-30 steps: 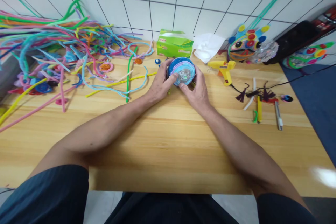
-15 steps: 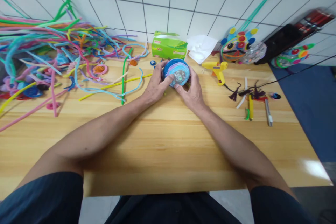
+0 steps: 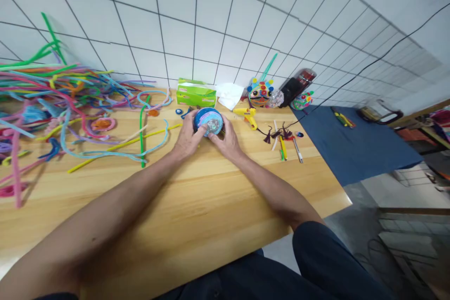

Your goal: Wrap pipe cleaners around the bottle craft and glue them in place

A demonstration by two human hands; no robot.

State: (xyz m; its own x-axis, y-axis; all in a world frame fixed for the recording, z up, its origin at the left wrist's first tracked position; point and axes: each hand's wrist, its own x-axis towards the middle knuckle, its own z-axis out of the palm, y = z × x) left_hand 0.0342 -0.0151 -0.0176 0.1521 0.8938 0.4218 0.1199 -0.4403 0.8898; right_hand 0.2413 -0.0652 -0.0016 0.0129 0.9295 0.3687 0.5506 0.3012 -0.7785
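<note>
A round object wound in blue, light blue and lilac bands, with a shiny clear middle, is held between my two hands over the table. My left hand wraps its left side, the thumb lying on its face. Around its right side closes my right hand, with the thumb at the lower edge. A green tissue box stands just behind, and a yellow glue gun lies to the right.
Many coloured pipe cleaners cover the table's left part. Decorated colourful figures stand by the wall at right, near a dark bottle. A pen and tassels lie at the right. A blue cloth lies beyond the table.
The view has turned to the right, so the table and everything on it appear shifted left, and more of the room shows at right. Both hands still hold the round object.
</note>
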